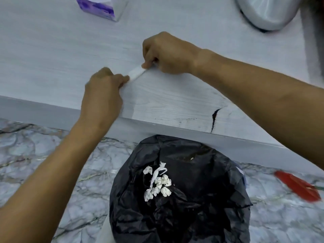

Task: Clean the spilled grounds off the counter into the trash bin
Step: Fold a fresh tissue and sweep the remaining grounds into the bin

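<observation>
White tissue (135,73) between both hands, near counter edge (175,128).

Two bare forearms and hands in view, nothing else of the person visible. Left hand (103,90) and right hand (166,53) both uncovered: no gloves, rings, watch or bands seen on fingers or wrists. Forearms bare up to the frame edges, no sleeve cuff showing on either side. Faint tendon and vein lines along the right forearm, wrist creases visible on both. Fingernails short where they show, detail soft from motion blur. No markings or tattoos discernible.
</observation>
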The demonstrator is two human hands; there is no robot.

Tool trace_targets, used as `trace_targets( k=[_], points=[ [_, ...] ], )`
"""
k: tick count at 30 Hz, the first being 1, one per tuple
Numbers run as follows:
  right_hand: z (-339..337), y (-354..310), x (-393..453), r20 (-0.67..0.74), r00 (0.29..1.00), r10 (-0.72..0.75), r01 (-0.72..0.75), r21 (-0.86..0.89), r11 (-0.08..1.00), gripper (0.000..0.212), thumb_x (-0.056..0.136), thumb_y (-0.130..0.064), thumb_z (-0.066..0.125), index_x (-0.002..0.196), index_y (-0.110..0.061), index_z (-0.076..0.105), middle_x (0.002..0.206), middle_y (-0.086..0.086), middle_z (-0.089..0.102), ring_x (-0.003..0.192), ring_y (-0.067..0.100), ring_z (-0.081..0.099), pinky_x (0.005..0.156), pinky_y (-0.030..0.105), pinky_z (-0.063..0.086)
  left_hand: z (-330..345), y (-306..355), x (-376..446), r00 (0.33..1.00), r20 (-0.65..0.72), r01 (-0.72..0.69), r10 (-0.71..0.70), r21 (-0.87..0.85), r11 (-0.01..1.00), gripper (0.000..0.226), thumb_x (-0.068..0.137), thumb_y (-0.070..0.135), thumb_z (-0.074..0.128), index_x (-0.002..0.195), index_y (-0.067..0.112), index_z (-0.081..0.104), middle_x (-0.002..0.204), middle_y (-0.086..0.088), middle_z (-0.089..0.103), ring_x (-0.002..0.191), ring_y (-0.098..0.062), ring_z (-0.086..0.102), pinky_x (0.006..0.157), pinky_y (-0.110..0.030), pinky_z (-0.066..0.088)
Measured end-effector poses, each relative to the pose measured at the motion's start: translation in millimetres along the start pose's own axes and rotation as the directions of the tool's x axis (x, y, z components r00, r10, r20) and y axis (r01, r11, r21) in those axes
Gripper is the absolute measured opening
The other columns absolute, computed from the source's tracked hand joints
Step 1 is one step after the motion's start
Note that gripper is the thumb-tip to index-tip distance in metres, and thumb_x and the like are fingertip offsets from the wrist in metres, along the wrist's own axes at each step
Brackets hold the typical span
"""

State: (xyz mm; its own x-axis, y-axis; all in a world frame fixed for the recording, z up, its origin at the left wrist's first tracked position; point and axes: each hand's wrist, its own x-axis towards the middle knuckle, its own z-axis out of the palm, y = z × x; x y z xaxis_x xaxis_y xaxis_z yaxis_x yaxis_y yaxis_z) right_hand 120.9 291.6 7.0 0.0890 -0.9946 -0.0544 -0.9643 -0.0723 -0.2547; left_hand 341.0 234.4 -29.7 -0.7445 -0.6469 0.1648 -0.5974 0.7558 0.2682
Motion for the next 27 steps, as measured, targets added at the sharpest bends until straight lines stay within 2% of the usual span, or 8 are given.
trace_targets(
  k=[6,8,13,15,18,20,22,27],
  points=[
    [-2,17,-75,0.015,0.999,-0.052,0.052,0.016,0.999,0.018,0.095,-0.018,0.063,0.093,-0.008,0.078,0.098,0.003,0.066,0.084,0.020,0.060,0.071,0.039,0.052,14,96,-51,0.997,0.062,-0.033,0.037,-0.074,0.997,0.049,0.084,-0.016,0.053,0.130,0.000,0.059,0.086,-0.008,0.038,0.078,-0.022,0.032,0.056,-0.033,0.029],
    [-5,23,-98,0.025,0.999,-0.035,0.035,0.017,0.999,0.017,0.095,-0.017,0.064,0.094,-0.009,0.079,0.100,0.002,0.067,0.087,0.022,0.062,0.073,0.041,0.053,20,120,-60,0.995,0.090,-0.027,0.035,-0.094,0.995,0.049,0.082,-0.015,0.054,0.129,0.001,0.059,0.089,-0.010,0.044,0.078,-0.020,0.030,0.056,-0.030,0.028],
    [-10,32,-150,0.072,0.997,0.041,-0.040,-0.019,0.999,0.016,0.092,-0.009,0.064,0.098,-0.011,0.079,0.104,0.002,0.068,0.091,0.026,0.063,0.074,0.040,0.054,31,172,-79,0.990,0.106,-0.090,0.095,-0.049,0.995,0.050,0.060,-0.014,0.077,0.106,0.004,0.070,0.081,-0.007,0.055,0.069,-0.016,0.036,0.050,-0.023,0.020],
    [-13,35,-163,0.093,0.992,0.086,-0.084,-0.029,0.996,0.024,0.090,0.000,0.062,0.099,-0.013,0.080,0.106,0.000,0.069,0.094,0.025,0.063,0.075,0.035,0.052,27,181,-77,0.981,0.148,-0.108,0.124,-0.114,0.988,0.047,0.069,-0.014,0.071,0.111,0.007,0.069,0.084,-0.005,0.050,0.071,-0.015,0.037,0.049,-0.023,0.020],
    [-25,42,-165,0.022,0.988,0.152,-0.152,-0.019,0.988,0.037,0.087,0.009,0.055,0.099,-0.016,0.079,0.107,-0.002,0.070,0.093,0.019,0.064,0.080,0.028,0.049,13,157,-37,0.977,0.128,-0.139,0.172,-0.232,0.963,0.049,0.091,-0.006,0.053,0.131,0.020,0.063,0.095,0.000,0.048,0.084,-0.018,0.050,0.064,-0.026,0.035],
    [-36,48,-153,-0.113,0.966,0.230,-0.227,0.044,0.973,0.034,0.089,0.006,0.055,0.102,-0.016,0.078,0.107,-0.002,0.070,0.091,0.010,0.061,0.081,0.021,0.048,0,132,5,0.984,0.020,-0.167,0.175,-0.209,0.964,0.044,0.095,0.001,0.053,0.130,0.026,0.064,0.096,0.000,0.053,0.087,-0.019,0.054,0.069,-0.020,0.031],
    [-45,52,-134,-0.182,0.933,0.310,-0.304,0.064,0.951,0.032,0.091,0.002,0.055,0.103,-0.017,0.078,0.109,-0.003,0.069,0.091,0.004,0.058,0.082,0.017,0.047,-7,112,48,0.977,-0.045,-0.215,0.210,-0.165,0.963,0.038,0.096,0.005,0.053,0.125,0.025,0.068,0.100,-0.008,0.063,0.094,-0.025,0.060,0.077,-0.021,0.036],
    [-42,68,-128,-0.153,0.847,0.509,-0.508,0.050,0.860,0.041,0.087,0.009,0.050,0.109,-0.014,0.076,0.114,0.003,0.069,0.101,0.019,0.064,0.087,0.026,0.052,30,105,124,0.941,0.084,-0.305,0.327,-0.204,0.930,0.036,0.097,0.002,0.052,0.123,0.019,0.070,0.112,-0.008,0.069,0.106,-0.021,0.064,0.094,-0.012,0.039]
  ],
)
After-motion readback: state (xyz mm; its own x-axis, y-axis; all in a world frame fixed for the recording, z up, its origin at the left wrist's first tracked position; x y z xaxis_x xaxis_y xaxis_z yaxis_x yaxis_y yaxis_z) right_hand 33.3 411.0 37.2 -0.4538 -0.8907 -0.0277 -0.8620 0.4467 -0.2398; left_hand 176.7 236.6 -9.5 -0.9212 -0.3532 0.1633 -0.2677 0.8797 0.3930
